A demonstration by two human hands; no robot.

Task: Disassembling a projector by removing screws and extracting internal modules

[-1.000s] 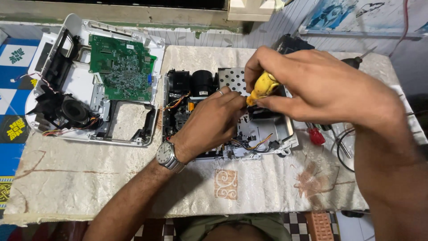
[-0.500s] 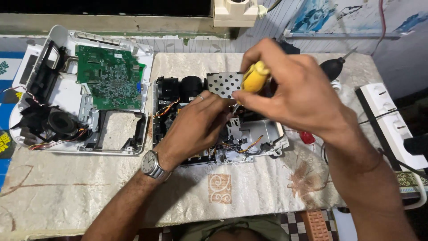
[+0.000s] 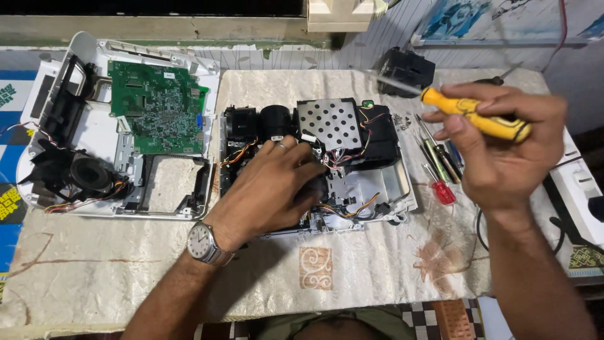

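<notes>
An opened projector base lies in the middle of the table, with black lens parts, a perforated metal plate and coloured wires showing. My left hand, with a wristwatch, rests inside the base, fingers curled on a black part that I cannot make out. My right hand is raised to the right of the base and grips a yellow-handled screwdriver, its shaft pointing up and left, clear of the device.
The white top cover with a green circuit board and a black fan lies at the left. Several small screwdrivers lie right of the base. A black block sits behind, and a white power strip at the right edge.
My right hand has lifted the screwdriver off the projector base and swung it to the right. The left hand stays in the base.
</notes>
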